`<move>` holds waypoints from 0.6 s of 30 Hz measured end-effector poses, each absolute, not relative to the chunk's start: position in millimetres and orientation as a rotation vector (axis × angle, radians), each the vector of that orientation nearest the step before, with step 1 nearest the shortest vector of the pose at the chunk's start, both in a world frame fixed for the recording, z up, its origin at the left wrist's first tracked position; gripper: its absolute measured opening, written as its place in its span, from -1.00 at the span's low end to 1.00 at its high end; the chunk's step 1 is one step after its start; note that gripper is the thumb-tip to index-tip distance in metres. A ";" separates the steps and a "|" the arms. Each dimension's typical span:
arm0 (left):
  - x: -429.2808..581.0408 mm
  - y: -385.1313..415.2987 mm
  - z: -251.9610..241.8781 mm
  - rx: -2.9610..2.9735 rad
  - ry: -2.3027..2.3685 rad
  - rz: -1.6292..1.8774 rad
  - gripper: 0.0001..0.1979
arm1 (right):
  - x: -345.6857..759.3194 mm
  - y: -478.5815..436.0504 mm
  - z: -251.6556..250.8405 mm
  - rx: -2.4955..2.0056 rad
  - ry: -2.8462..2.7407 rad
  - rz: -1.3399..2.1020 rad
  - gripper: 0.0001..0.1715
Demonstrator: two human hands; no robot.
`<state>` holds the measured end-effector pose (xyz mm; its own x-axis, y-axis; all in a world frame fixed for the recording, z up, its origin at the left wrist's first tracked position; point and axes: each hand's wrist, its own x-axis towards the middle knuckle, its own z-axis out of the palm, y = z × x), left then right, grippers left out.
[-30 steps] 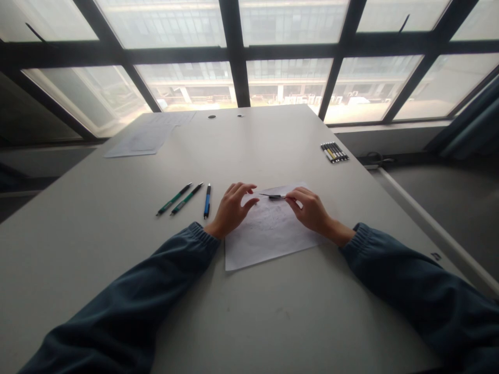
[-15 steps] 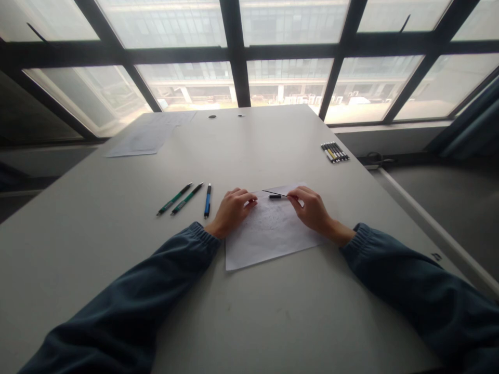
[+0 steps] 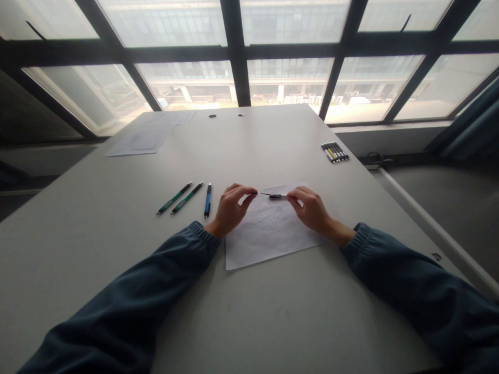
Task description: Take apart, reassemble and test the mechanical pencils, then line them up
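A white sheet of paper [image 3: 268, 239] with a faint pencil drawing lies on the grey table [image 3: 241, 306] in front of me. Both my hands are over its far edge. My right hand [image 3: 312, 210] pinches the back end of a thin dark mechanical pencil [image 3: 275, 196], held level just above the sheet. My left hand [image 3: 231, 209] has thumb and forefinger closed on the pencil's thin tip. Both sleeves are dark blue.
Two green pens [image 3: 180, 198] and a blue pen [image 3: 207, 200] lie to the left of my hands. A row of several dark pens [image 3: 334, 152] sits at the far right table edge. Papers [image 3: 150, 136] lie at the far left corner. Windows stand behind the table.
My left hand went from spread fingers, to resting curled on the paper, to pinching the pencil's tip. My right hand stayed on the pencil.
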<state>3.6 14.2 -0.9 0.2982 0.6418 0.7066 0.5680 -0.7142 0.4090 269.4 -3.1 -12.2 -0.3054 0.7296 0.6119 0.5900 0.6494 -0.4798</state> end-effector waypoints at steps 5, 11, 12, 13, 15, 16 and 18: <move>4.1 13.8 -2.0 2.455 1.117 1.402 -0.87 | 269.1 -3.8 -10.8 -1.007 -2.020 0.206 -0.82; 4.1 13.5 -2.3 2.441 1.090 1.381 -0.87 | 269.0 -4.5 -10.7 -0.994 -2.029 0.209 -0.82; 4.1 13.4 -2.3 2.440 1.081 1.375 -0.87 | 269.0 -4.5 -11.0 -0.992 -2.032 0.211 -0.81; 4.1 13.3 -2.2 2.441 1.070 1.368 -0.87 | 269.0 -4.5 -11.2 -0.987 -2.036 0.215 -0.81; 4.2 12.8 -1.8 2.443 1.048 1.361 -0.88 | 268.9 -4.5 -11.5 -0.975 -2.042 0.220 -0.81; 4.4 12.6 -1.5 2.444 1.037 1.359 -0.88 | 268.7 -4.5 -11.5 -0.970 -2.044 0.220 -0.82; 4.7 12.2 -1.0 2.441 1.020 1.364 -0.89 | 268.4 -4.6 -11.2 -0.967 -2.046 0.217 -0.82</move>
